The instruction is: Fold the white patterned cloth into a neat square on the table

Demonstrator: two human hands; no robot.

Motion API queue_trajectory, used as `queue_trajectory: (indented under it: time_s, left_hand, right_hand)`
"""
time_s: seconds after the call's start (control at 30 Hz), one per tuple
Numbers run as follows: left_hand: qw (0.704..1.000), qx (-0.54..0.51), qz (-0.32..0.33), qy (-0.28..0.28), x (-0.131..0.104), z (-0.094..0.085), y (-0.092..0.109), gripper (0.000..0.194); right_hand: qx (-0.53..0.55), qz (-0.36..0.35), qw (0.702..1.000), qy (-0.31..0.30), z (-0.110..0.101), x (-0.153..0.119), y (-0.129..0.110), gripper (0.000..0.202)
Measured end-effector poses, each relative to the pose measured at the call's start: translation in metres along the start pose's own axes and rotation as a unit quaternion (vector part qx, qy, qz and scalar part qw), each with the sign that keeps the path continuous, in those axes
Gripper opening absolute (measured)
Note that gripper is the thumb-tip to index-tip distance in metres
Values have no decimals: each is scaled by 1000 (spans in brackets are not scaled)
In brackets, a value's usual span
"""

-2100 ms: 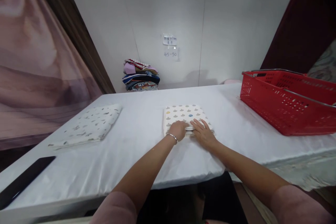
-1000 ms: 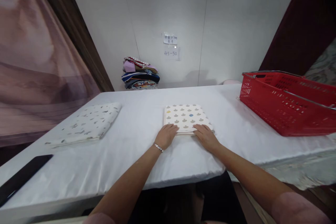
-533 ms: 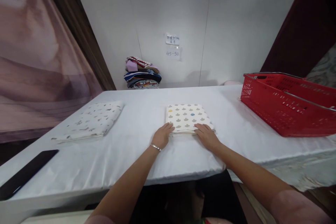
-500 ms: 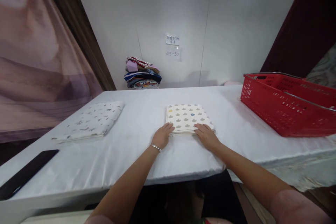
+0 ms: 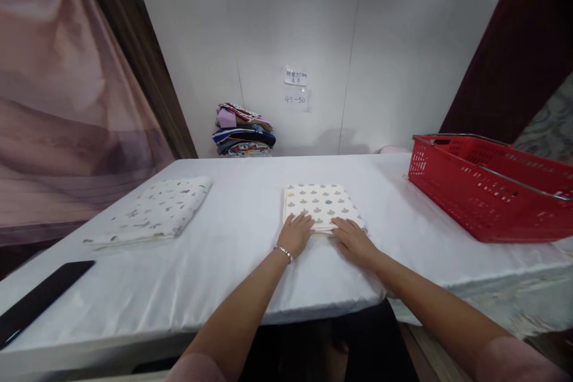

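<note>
A folded white cloth with grey printed shapes (image 5: 320, 202) lies flat on the white-covered table (image 5: 242, 215), in front of me. My left hand (image 5: 296, 235) rests on its near left corner, fingers spread. On the near right part of the same cloth lies my right hand (image 5: 353, 240), its fingers extended and resting on the edge. Neither hand grips anything. Farther left is another folded white cloth with small dark prints (image 5: 154, 210).
A red plastic basket (image 5: 483, 203) stands at the table's right. Folded fabrics (image 5: 245, 131) are stacked by the back wall, left of two paper notes (image 5: 296, 88). A flat black object (image 5: 42, 298) lies at the table's left front.
My left hand has shifted right and now lies farther over the cloth's near edge. My right hand stays at the near right edge. The view has tilted slightly up.
</note>
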State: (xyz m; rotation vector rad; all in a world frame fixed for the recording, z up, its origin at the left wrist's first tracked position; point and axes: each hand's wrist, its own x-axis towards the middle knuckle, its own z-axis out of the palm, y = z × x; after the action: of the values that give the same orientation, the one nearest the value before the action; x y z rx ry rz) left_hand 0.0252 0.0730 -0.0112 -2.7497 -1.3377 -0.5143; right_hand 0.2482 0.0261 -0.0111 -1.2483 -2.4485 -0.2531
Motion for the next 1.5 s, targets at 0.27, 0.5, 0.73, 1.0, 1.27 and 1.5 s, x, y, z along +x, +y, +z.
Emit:
queue_trajectory:
  time_s: [0.27,0.5,0.73,1.0,1.27,1.5]
  left_hand:
    - [1000,-9,8,0,-5,0,-6,34]
    - [998,-56,-9,-19,3,-13,-8,36]
    - [985,-37,-158,-51,29,-6,-23,37]
    - [984,-66,-159,-45,26,4,-35,38]
    - [952,-50,-302,12,64,-11,-67,33]
    - [886,-155,-432,-63,88,-4,-85,45]
  right_hand:
    - [89,112,990,11,-5,29,13,37]
    - [-21,89,992,-82,25,30,12,68]
    - [-12,80,994,-78,34,45,42,50]
    - [-22,214,975,-62,51,58,89,54]
    - [-15,177,984,-32,67,50,90,50]
    - [-1,253,954,-162,47,58,78,62]
